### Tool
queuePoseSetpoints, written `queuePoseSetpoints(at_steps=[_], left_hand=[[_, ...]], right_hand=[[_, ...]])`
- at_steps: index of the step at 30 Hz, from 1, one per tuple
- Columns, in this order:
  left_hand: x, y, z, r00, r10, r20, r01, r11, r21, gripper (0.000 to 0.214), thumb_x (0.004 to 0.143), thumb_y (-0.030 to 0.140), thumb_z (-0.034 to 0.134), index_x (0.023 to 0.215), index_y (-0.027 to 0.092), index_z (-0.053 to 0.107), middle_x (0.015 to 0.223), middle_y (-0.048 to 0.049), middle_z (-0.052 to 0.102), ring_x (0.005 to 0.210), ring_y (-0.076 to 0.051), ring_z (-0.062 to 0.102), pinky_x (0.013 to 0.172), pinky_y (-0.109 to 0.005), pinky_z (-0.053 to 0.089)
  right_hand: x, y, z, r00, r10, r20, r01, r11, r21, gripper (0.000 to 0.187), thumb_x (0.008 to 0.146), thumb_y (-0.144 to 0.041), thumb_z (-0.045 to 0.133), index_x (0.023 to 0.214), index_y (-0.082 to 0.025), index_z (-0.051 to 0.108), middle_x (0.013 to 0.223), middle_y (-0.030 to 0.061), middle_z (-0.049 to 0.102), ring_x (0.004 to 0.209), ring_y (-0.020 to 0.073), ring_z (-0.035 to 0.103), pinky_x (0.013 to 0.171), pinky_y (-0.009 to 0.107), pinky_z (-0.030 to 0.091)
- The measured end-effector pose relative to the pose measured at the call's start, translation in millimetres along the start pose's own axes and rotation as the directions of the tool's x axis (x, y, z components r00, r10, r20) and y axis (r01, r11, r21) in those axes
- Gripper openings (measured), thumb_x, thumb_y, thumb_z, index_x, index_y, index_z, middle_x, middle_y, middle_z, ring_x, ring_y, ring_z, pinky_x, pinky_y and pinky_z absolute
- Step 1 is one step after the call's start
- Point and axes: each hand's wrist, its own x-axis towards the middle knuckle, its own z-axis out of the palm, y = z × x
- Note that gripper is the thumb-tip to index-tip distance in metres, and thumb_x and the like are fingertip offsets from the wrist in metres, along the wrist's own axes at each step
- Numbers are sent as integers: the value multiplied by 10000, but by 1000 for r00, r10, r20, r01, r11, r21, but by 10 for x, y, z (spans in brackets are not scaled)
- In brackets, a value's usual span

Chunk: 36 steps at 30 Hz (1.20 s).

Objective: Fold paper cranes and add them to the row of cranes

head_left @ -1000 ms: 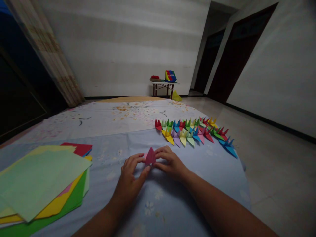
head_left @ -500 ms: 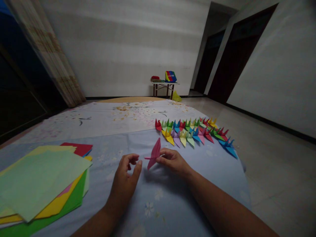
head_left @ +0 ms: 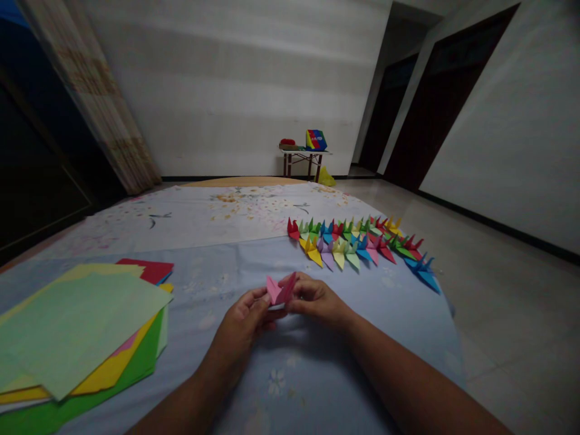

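A small folded pink paper piece [head_left: 280, 291] is pinched between both my hands, just above the light blue cloth [head_left: 317, 368]. My left hand [head_left: 242, 323] grips its left side with closed fingers. On the other side, my right hand [head_left: 315, 297] holds it with thumb and fingertips closed. Beyond the hands lie several finished paper cranes [head_left: 360, 244] in many colours, set out in rows.
A stack of coloured paper sheets [head_left: 77, 329] lies at the left on the cloth. A white flowered sheet [head_left: 203, 214] covers the floor further back. A small table [head_left: 303, 158] with a colourful box stands by the far wall. Bare tiled floor [head_left: 498, 290] lies to the right.
Half a second ago only my right hand held the pink piece upright, my left hand open beside it. Now my left hand has closed on it again and the piece sits lower.
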Motion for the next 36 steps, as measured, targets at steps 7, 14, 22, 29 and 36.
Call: queuePoseSetpoints(at_steps=[7, 14, 22, 29, 36], left_hand=[[1, -44, 18, 995, 91, -46, -85, 990, 117, 332, 742, 330, 615, 1013, 143, 574, 917, -77, 692, 790, -179, 643, 615, -238, 450], [-50, -15, 68, 985, 170, -35, -159, 963, 219, 236, 741, 300, 597, 926, 157, 624, 875, -58, 684, 755, -169, 612, 622, -241, 452], [-61, 14, 85, 984, 178, -31, -166, 958, 233, 153, 713, 263, 601, 817, 159, 644, 776, -40, 672, 697, -160, 590, 632, -253, 456], [-49, 2, 89, 983, 176, -58, -157, 959, 236, 186, 706, 286, 596, 832, 157, 643, 777, -38, 667, 704, -162, 585, 650, -263, 460], [12, -39, 45, 978, 193, -78, -168, 952, 255, 181, 711, 286, 589, 828, 157, 642, 782, -42, 674, 728, -169, 598, 661, -267, 462]], right_hand=[[-2, 61, 58, 989, 135, -61, -127, 984, 126, 328, 665, -362, 716, 922, -183, 617, 925, 33, 596, 814, 145, 577, 738, 283, 465], [8, 53, 122, 977, 210, -33, -189, 931, 312, 342, 595, -297, 766, 863, -160, 602, 774, 8, 632, 650, 123, 580, 653, 279, 460], [16, 5, 146, 978, 180, -109, -152, 963, 224, 313, 660, -380, 700, 866, -150, 646, 703, 2, 632, 622, 115, 567, 653, 274, 444], [1, 6, 165, 955, 79, -287, -114, 988, -107, 262, 662, -341, 710, 823, -156, 617, 691, -4, 598, 619, 106, 524, 608, 246, 421], [-18, -37, 146, 955, -156, -254, 43, 915, -401, 201, 731, -297, 660, 905, -197, 676, 786, 26, 594, 675, 115, 525, 619, 239, 428]])
